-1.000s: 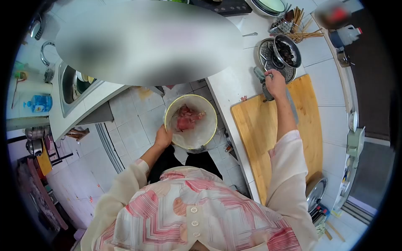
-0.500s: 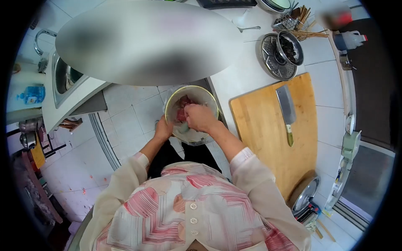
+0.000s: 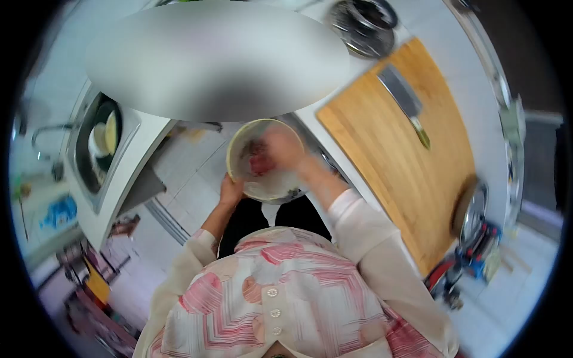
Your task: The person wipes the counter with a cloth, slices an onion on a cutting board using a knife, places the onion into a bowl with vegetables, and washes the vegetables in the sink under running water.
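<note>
A light round bucket (image 3: 277,191) with a yellow rim is in front of my body, above my dark trousers. Its left side is gripped by my left hand (image 3: 230,191), fingers partly hidden behind the wall. Dark red pieces that look like raw meat (image 3: 259,164) lie in the bucket. Over its right side is my right hand (image 3: 285,149), just beside the red pieces. Motion smears its fingers, so I cannot make out their shape or whether they hold anything.
On the right counter lies a wooden cutting board (image 3: 382,155) with a cleaver (image 3: 403,92). Metal dishes (image 3: 364,36) stand beyond it, and a metal lid (image 3: 474,209) is near its lower right corner. At left is a sink (image 3: 83,155) with bowls. A blurred oval covers the top.
The whole view has turned, bringing the board higher and more of the sink into sight. My right hand has shifted up and right inside the bucket. My left hand keeps its hold.
</note>
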Demonstrator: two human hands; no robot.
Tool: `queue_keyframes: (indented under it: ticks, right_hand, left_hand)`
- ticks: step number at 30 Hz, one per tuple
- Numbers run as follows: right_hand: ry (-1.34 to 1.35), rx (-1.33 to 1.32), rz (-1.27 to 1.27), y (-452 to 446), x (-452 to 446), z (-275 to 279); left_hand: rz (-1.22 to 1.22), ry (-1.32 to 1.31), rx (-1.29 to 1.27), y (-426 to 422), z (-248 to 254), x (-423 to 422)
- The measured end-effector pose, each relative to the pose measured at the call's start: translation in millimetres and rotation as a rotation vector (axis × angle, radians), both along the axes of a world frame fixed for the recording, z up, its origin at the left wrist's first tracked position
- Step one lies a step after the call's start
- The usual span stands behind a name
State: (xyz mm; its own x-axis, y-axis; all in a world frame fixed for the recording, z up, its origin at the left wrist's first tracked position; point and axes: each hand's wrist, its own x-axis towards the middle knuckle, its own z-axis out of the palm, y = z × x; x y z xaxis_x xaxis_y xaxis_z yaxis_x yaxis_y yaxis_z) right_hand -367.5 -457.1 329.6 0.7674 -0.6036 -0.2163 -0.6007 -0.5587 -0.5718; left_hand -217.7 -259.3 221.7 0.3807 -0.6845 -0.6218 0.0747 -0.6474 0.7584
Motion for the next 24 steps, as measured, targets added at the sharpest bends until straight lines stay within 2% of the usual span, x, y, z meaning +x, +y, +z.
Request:
queue_keyframes:
  ticks: [1, 2, 4, 6, 7, 8, 9, 10, 12, 14, 15, 17, 18, 19, 20, 21, 22, 23, 24]
  right_hand:
    - [0.121, -0.121, 0.033, 45.5, 7.5, 1.4]
    - [0.010, 0.170, 0.079, 68.7, 5.3, -12.6]
    - [-0.335, 0.331, -0.292, 106.3, -34.3, 7.3]
    - [-0.470, 0.455, -0.627, 133.5, -103.5, 21.4]
    - [-0.522, 0.594, -0.889, 148.4, -139.2, 37.0]
    - [-0.467, 0.519, -1.115, 164.9, -175.9, 55.4]
    - [-0.573, 0.369, -1.321, 189.8, -214.0, 50.6]
    - [-0.360, 0.077, -1.457, 212.1, -257.1, 42.0]
    - [-0.546, -0.221, -1.755, 251.5, -319.9, 23.3]
    - [-0.017, -0.705, -1.728, 263.4, -355.4, 15.2]
    - [0.056, -0.771, -1.743, 257.4, -363.6, 4.2]
    - [0.167, -0.666, -1.797, 226.0, -352.0, -22.2]
    - [0.330, -0.762, -1.746, 202.8, -324.7, -27.8]
    - [0.343, -0.810, -1.780, 183.8, -296.7, -38.8]
    - [-0.029, -0.702, -1.767, 168.1, -264.0, -38.2]
    - [-0.142, -0.729, -1.664, 155.3, -227.7, -42.1]
    - [-0.253, -0.742, -1.555, 142.0, -190.9, -45.1]
    - [-0.130, -0.898, -1.377, 128.7, -152.1, -56.0]
    - [-0.201, -0.828, -1.308, 110.8, -114.2, -51.8]
  left_hand:
    - [-0.009, 0.079, 0.118, -13.3, 29.5, 0.4]
    - [-0.051, 0.088, 0.114, -19.1, 37.8, 1.6]
    - [-0.133, 0.105, 0.112, -19.6, 38.1, 10.0]
    - [-0.112, 0.190, 0.095, -18.5, 35.2, 16.9]
    - [-0.166, 0.201, 0.094, -19.1, 36.9, 20.2]
    - [-0.199, 0.206, 0.119, -21.7, 40.3, 24.3]
    - [-0.223, 0.206, 0.142, -27.8, 40.1, 27.7]
    - [-0.249, 0.205, 0.135, -32.1, 36.6, 31.0]
    - [-0.273, 0.195, 0.179, -32.1, 29.6, 40.5]
    - [-0.317, 0.153, 0.179, -38.4, 35.1, 36.2]
    - [-0.343, 0.114, 0.184, -42.2, 38.6, 41.3]
    - [-0.465, -0.098, 0.037, -34.2, -28.8, 75.8]
    - [-0.455, -0.120, 0.059, -36.4, -20.6, 82.0]
    - [-0.442, -0.136, 0.086, -38.4, -9.6, 72.6]
    - [-0.368, -0.073, 0.095, -42.7, 27.3, 59.0]
    - [-0.300, -0.001, 0.098, -47.1, 63.6, 45.9]
    - [-0.265, -0.022, 0.089, -45.5, 71.3, 44.9]
    - [-0.245, 0.004, 0.079, -44.6, 76.6, 48.9]
    - [-0.221, 0.030, 0.070, -43.4, 80.5, 55.0]
